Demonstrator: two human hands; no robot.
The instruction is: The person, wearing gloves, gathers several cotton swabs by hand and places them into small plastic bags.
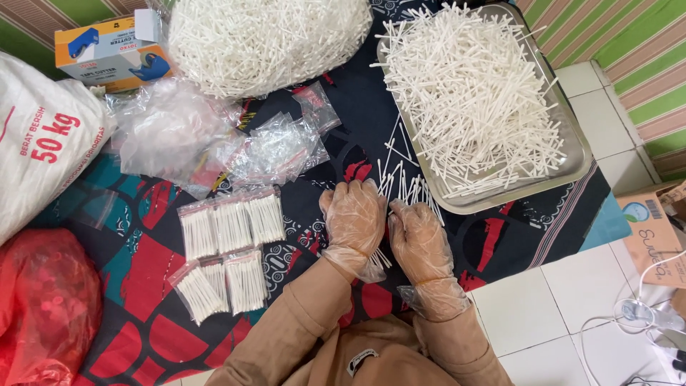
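Observation:
Both hands wear thin clear plastic gloves and lie side by side on a dark patterned cloth [136,214]. My left hand [354,218] and my right hand [421,239] are closed together around a bundle of white cotton swabs [400,187], whose ends stick out above the fingers and below the left palm. Just beyond them stands a metal tray [572,168] heaped with loose white swabs [471,93]. To the left of my left hand lie several small clear bags filled with swabs [229,250], set in two rows.
A big mesh of swabs in clear plastic [264,39] lies at the back. Empty clear bags [236,146] are piled left of centre. A white sack [39,143], a red plastic bag [43,300], a tape-cutter box [111,50] and a cardboard box [650,232] ring the cloth.

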